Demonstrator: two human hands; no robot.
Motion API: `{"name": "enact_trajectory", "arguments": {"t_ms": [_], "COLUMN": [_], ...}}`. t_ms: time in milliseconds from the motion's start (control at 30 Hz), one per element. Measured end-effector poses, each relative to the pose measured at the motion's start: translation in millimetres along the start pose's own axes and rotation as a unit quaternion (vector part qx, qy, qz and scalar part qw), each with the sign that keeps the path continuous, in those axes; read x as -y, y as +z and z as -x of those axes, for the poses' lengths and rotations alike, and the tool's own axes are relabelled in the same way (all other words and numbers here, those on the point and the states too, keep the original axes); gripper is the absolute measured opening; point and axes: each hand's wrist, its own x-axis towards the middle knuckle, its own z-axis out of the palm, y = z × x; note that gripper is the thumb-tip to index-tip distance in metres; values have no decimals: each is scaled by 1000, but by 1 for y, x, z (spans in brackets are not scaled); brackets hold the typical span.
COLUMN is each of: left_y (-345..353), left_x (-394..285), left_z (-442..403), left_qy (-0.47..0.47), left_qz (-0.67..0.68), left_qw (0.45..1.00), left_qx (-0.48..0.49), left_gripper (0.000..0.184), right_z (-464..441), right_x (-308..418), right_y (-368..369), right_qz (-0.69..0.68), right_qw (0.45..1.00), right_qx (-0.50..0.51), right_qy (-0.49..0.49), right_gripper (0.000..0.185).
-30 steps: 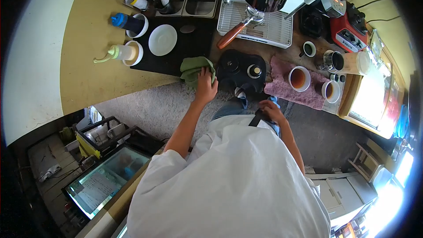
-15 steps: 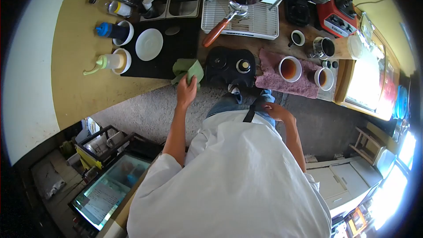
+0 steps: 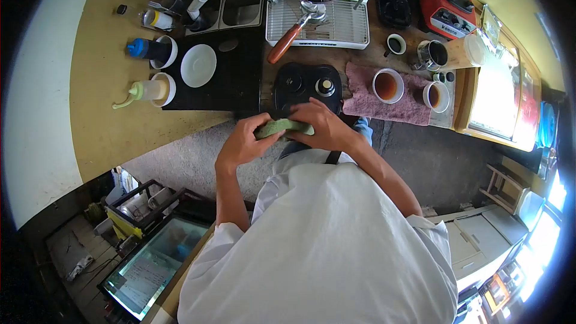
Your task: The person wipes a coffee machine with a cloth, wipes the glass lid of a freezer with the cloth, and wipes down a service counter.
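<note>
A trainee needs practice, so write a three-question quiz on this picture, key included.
1. Which hand touches the green cloth: left, right or both?
2. True or false: the portafilter's handle is blue.
3. The white cup of brown liquid nearer the green cloth stands on: a) tray; b) pink cloth; c) steel rack.

Key: 1. Both: left hand and right hand. 2. False; the portafilter's handle is reddish brown. 3. b.
</note>
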Motion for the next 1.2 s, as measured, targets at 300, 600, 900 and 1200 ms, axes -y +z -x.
{"name": "enact_trajectory", "arguments": {"t_ms": [300,600,900,1200], "left_y": [11,22,112,236], "left_x": [18,-23,-92,-162], "left_z": [-3,-45,-78,-113], "left_qy": [84,-15,-96,38], "left_qz": [121,126,292,124], "left_qw": [983,985,882,924], "left_qx": [-109,119,357,359], "left_gripper": [21,30,61,44], "right_z": [51,126,279,401], "right_x": [3,35,7,-40], "right_y": [-23,-98,-182,-246], "right_qz": [-103,-124,-417,-490], "right_qw": [986,935,880,694], "right_qx": [-5,62,-126,-438], "right_qy": [132,326,189,296], "right_gripper": [36,36,34,45]}}
